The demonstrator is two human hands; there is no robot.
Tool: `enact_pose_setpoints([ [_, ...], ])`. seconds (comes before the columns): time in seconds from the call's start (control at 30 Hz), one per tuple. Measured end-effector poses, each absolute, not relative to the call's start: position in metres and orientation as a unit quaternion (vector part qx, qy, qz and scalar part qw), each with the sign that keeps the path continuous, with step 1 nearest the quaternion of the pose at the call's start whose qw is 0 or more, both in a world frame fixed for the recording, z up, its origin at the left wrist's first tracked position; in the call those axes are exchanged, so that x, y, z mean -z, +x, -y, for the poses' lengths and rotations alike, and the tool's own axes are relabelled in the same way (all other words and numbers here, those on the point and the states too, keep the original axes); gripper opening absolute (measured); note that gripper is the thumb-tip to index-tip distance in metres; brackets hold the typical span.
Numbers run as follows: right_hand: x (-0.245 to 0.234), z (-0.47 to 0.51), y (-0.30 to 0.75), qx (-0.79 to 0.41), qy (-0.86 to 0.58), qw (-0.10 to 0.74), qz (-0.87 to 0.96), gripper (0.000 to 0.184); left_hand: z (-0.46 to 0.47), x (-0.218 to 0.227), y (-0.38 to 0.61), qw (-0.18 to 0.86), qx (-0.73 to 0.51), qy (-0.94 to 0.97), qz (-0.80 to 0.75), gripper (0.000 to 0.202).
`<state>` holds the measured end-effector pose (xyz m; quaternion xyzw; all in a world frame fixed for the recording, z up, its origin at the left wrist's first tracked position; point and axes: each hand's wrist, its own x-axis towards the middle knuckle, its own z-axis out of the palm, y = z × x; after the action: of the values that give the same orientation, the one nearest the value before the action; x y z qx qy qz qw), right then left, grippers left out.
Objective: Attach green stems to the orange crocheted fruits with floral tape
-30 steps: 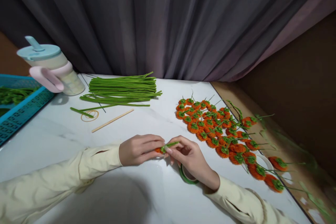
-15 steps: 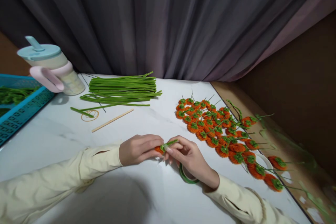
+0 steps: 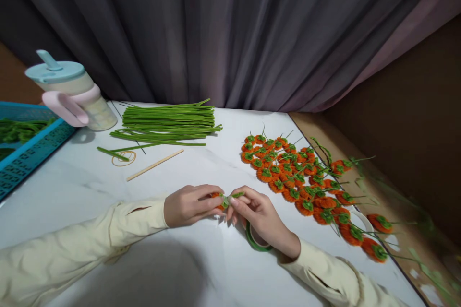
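My left hand (image 3: 194, 205) is closed around a small orange fuzzy craft persimmon (image 3: 217, 195) with a green top. Close beside it, my right hand (image 3: 257, 208) pinches a pale green strip of floral tape (image 3: 226, 200) at the persimmon's stem. A short green stem end (image 3: 237, 194) pokes out past the right thumb and forefinger. Under the right palm is a roll of green floral tape (image 3: 260, 248), partly covered by the hand; whether the fingers hold it I cannot tell.
Several finished orange persimmons (image 3: 288, 180) with thin stems spread over the table's right side. Green pipe cleaners (image 3: 167, 117) lie at the back, near a wooden stick (image 3: 154, 165) and rubber bands (image 3: 124, 159). A tumbler (image 3: 72, 93) and a blue basket (image 3: 36, 156) stand left.
The persimmon has turned slightly in my left fingers, which have shifted around it. My right hand stays almost in place, pinching the strip at the stem.
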<state>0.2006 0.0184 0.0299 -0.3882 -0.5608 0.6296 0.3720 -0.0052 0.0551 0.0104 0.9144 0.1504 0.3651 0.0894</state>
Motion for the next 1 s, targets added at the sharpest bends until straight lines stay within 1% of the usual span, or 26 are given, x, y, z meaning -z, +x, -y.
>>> enact_pose_setpoints([
  [0.37,-0.026,-0.018,0.2,-0.625,-0.398,0.388,0.548,0.019,-0.055,-0.013,-0.007,0.028,-0.332,0.933,-0.134,0.018],
  [0.47,-0.026,-0.019,0.2,-0.622,-0.404,0.386,0.548,0.019,-0.052,-0.007,-0.008,0.013,-0.297,0.942,-0.154,0.019],
  [0.6,-0.027,-0.019,0.2,-0.623,-0.415,0.38,0.544,0.02,-0.047,0.005,-0.007,0.062,-0.225,0.938,-0.257,0.021],
  [0.67,-0.029,-0.019,0.199,-0.623,-0.424,0.371,0.543,0.022,-0.046,0.009,-0.007,0.083,-0.211,0.931,-0.286,0.023],
  [0.83,-0.029,-0.019,0.198,-0.632,-0.439,0.355,0.531,0.028,-0.046,0.009,-0.007,0.093,-0.216,0.928,-0.289,0.024],
  [1.0,-0.028,-0.019,0.2,-0.62,-0.428,0.37,0.544,0.024,-0.046,0.002,-0.007,0.09,-0.196,0.934,-0.286,0.023],
])
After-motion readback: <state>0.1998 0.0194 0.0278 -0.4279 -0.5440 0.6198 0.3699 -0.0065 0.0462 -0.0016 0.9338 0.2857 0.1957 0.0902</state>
